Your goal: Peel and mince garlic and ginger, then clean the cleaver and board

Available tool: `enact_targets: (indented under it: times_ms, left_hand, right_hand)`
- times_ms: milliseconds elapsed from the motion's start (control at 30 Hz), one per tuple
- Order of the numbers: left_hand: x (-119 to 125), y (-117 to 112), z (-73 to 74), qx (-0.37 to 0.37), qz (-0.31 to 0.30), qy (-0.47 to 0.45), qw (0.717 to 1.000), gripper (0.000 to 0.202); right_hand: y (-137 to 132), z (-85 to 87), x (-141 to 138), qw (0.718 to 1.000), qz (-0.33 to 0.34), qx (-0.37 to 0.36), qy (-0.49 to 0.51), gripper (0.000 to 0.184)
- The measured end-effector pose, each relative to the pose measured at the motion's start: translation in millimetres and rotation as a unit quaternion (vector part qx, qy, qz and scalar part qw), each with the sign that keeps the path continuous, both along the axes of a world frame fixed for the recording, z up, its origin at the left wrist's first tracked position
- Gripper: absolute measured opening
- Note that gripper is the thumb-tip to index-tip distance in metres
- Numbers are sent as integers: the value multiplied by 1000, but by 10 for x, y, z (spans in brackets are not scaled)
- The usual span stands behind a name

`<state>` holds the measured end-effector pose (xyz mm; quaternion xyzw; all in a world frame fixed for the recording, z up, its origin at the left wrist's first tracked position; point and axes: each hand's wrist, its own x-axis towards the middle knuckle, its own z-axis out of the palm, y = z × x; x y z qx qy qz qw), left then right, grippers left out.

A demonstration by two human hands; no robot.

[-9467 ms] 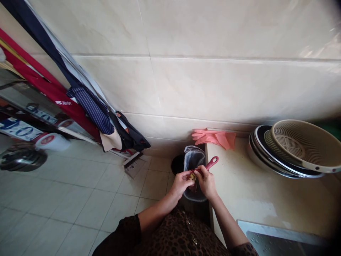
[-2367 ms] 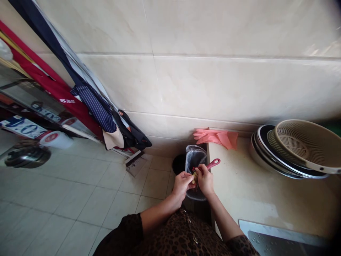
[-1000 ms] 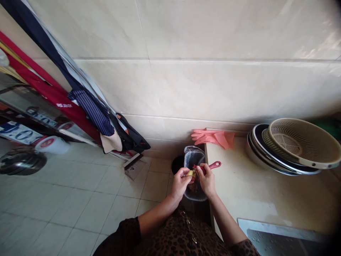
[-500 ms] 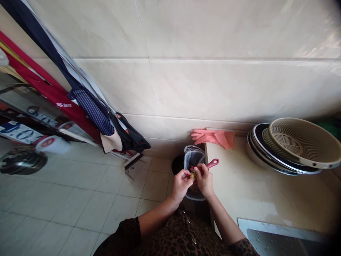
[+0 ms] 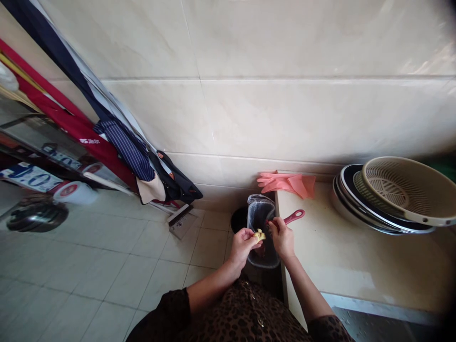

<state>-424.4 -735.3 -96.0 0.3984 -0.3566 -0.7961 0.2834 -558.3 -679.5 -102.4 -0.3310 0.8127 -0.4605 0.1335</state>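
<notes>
From my head view, my left hand [image 5: 243, 247] is closed on a yellowish piece of ginger [image 5: 260, 235], pinching it at the fingertips so most of it stands clear of my palm. My right hand [image 5: 281, 239] is clamped around a peeler with a red handle [image 5: 294, 217], which sticks out past my knuckles towards the counter; its blade is hidden by my fingers. The two hands are just apart, with the ginger between them. Both hover above a clear plastic bag [image 5: 260, 213] lining a bin, placed so scraps can drop straight in. Beyond my right hand, pink rubber gloves [image 5: 287, 183] lie at the back of the counter [image 5: 320, 266], and a beige colander [image 5: 406, 190] rests on stacked plates [image 5: 351, 199].
</notes>
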Motion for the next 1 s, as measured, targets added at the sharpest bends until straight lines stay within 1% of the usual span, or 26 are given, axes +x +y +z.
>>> enact_targets:
  times_ms: [67, 167, 267, 333, 467, 533, 600, 667, 700, 800, 933, 1000]
  left_hand:
    - [-11, 3, -14, -3, 9, -4, 1000, 38]
    - [-35, 11, -33, -2, 12, -10, 1000, 38]
    - [-43, 9, -41, 18, 0, 9, 1000, 36]
    - [-35, -1, -42, 37, -10, 22, 999, 36]
    - [-11, -22, -47, 77, -11, 42, 996, 36]
    - [-6, -25, -54, 93, -5, 48, 995, 35]
    - [-8, -23, -62, 102, 0, 50, 994, 34]
    - [-13, -21, -69, 105, 0, 52, 993, 34]
    - [-16, -20, -72, 107, -1, 51, 993, 34]
    - [-18, -23, -79, 108, -5, 53, 993, 34]
    - [-16, -22, -94, 93, 0, 73, 993, 34]
    - [-20, -18, -102, 81, -8, 79, 994, 35]
  right_hand:
    - [20, 38, 40, 1000, 5, -7, -5, 26]
    - [24, 82, 137, 999, 23, -23, -38, 27]
    - [13, 66, 180, 996, 49, -35, -58, 28]
    - [8, 30, 156, 996, 39, -35, -69, 30]
    - [23, -28, 70, 995, -8, -26, -91, 36]
    - [38, -34, 63, 996, -5, -28, -88, 36]
    - [52, -32, 80, 996, 20, -34, -81, 33]
    - [65, -34, 96, 996, 38, -34, -70, 31]
    - [72, -38, 96, 997, 36, -32, -64, 31]
    - [92, -51, 69, 998, 7, -25, -56, 33]
    - [95, -43, 70, 995, 10, -45, -90, 33]
    - [82, -33, 96, 993, 10, -58, -101, 33]
